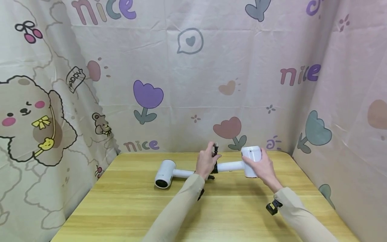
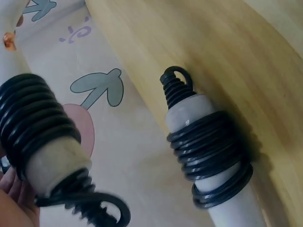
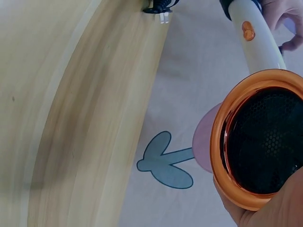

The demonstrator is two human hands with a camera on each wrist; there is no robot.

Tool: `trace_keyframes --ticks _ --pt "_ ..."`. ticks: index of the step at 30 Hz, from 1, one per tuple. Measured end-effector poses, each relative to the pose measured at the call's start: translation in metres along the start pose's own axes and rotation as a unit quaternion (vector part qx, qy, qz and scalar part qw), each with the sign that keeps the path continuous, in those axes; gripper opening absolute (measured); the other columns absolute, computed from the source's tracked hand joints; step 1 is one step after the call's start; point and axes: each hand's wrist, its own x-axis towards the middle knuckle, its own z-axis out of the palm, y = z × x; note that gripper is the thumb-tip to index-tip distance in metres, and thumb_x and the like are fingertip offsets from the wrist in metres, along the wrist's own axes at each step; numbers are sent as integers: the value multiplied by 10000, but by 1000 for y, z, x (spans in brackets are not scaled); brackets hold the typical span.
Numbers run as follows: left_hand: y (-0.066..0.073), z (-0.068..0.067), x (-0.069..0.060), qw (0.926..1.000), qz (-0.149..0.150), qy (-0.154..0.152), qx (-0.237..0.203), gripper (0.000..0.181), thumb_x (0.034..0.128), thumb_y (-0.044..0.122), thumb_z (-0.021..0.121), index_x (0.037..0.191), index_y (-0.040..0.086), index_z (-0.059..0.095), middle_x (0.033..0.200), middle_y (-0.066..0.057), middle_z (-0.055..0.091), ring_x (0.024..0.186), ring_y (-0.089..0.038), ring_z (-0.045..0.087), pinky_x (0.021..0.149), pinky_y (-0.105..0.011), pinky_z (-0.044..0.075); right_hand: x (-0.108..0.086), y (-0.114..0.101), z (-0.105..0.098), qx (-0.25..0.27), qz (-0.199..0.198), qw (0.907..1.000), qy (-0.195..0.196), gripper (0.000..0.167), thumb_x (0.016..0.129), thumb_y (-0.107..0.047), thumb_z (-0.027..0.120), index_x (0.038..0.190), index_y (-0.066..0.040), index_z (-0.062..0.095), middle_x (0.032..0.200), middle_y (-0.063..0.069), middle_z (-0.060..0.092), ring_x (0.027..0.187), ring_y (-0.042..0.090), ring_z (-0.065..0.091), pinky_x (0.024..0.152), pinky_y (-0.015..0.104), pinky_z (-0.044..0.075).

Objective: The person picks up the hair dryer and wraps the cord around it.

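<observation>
My right hand (image 1: 265,167) grips the head of a white hair dryer (image 1: 251,161), raised above the table with its handle pointing left. The right wrist view shows its copper-coloured rim (image 3: 218,137) and dark mesh, with fingers around the edge. Black cord (image 2: 40,123) is wound in coils around the handle's end. My left hand (image 1: 205,161) is at that end and pinches the cord near its plug (image 1: 216,145). A second white hair dryer (image 1: 167,173) lies on the table to the left, its own cord (image 2: 208,146) coiled around its handle.
Both dryers are over the far part of a wooden table (image 1: 127,208). A printed cloth (image 1: 187,84) hangs behind the table and along both sides. The second dryer's plug (image 3: 164,18) lies near the table's far edge.
</observation>
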Motion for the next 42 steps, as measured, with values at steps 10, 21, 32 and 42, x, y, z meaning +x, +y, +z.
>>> trace_keyframes --ticks 10,21,32,42 --pt "0 5 -2 9980 -235 -433 408 193 817 251 798 938 110 746 786 -27 756 627 -58 674 524 -141 498 -1 -6 0 -21 28 10000 64 988 775 -565 762 1498 -92 282 1191 235 556 999 373 609 655 359 593" --pt "-2 8 -1 9724 100 -2285 459 495 954 572 519 676 179 634 527 101 480 463 -39 413 476 -186 365 3 1 -8 211 345 9991 95 1013 796 -555 748 1532 -80 239 1250 251 527 1004 365 607 652 351 599" --pt "3 23 -11 9304 -24 -3589 752 399 744 519 807 849 159 671 693 85 597 591 -64 497 528 -208 429 9 18 -18 198 996 9919 -765 963 831 -560 706 1443 61 295 1191 258 543 870 254 625 665 335 584" --pt "-2 39 -23 9037 -616 -4227 283 366 799 484 772 754 152 627 600 54 540 494 -76 433 427 -225 376 15 40 -18 534 1734 9694 -1653 909 880 -536 653 1385 126 288 1003 166 588 774 204 612 648 315 567"
